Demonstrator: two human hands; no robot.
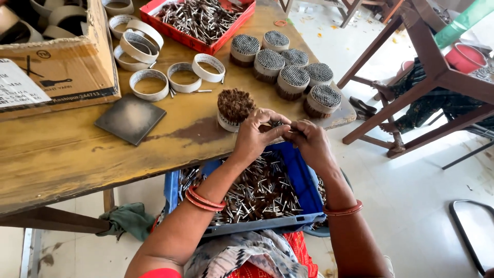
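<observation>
Both hands meet just above the near edge of the wooden table [62,149], over a blue crate [296,175] that sits in the person's lap, full of small metal pins. The left hand [254,136] and the right hand [309,141] are pinched together on a small bunch of pins [283,125], fingertips closed around it from both sides; the bunch is too small to make out how many pins it holds. Just beyond the left hand, at the table's near edge, stands a white ring packed with brownish pins [234,108], upright and apart from the fingers. Farther along the table from that ring is a cluster of filled rings [288,67] with grey tops, standing close together near the table's right edge. To the left of the cluster lie several empty white rings [170,77], and beyond them a red tray [200,20] heaped with loose pins. A flat dark square plate [131,118] lies near the cardboard box [56,51] at the table's left end. Red bangles circle both wrists.
</observation>
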